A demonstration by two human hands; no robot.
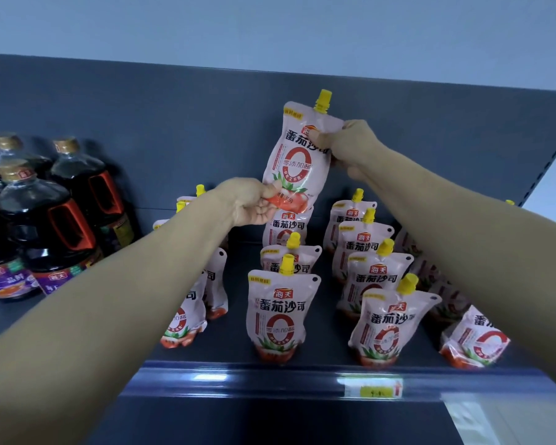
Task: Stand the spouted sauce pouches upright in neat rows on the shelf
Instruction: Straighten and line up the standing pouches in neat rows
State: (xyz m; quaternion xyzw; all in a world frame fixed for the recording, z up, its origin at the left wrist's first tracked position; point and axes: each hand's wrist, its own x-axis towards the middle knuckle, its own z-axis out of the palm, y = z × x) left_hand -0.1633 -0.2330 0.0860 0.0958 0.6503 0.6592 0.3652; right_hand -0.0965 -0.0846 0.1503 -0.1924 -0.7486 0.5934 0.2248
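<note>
My fingers (314, 135) are curled tight on one pouch. My right hand (350, 142) grips the held pouch (291, 159) near its top, just under the yellow spout (323, 99). My left hand (252, 205) pinches its bottom corner. The held pouch is up in the air, spout on top and a little tilted, above the back of the middle row (281, 316).

A lot looks done, I think. The middle row has three pouches standing one behind the other. The right row (389, 326) has four, all standing with spouts up. The left row (187, 313) stands too, but my arm hides most of it, so I cannot count it.

What is left? This pouch is not on the shelf (331, 342) yet. I think it goes at the back of the middle row. Far to the right, the pouches look messy. One tilted pouch (474, 340) at the front leans over, and the ones behind it are blurry. Those need fixing, I think. The dark bottles (45, 226) on the left are not my job.
</note>
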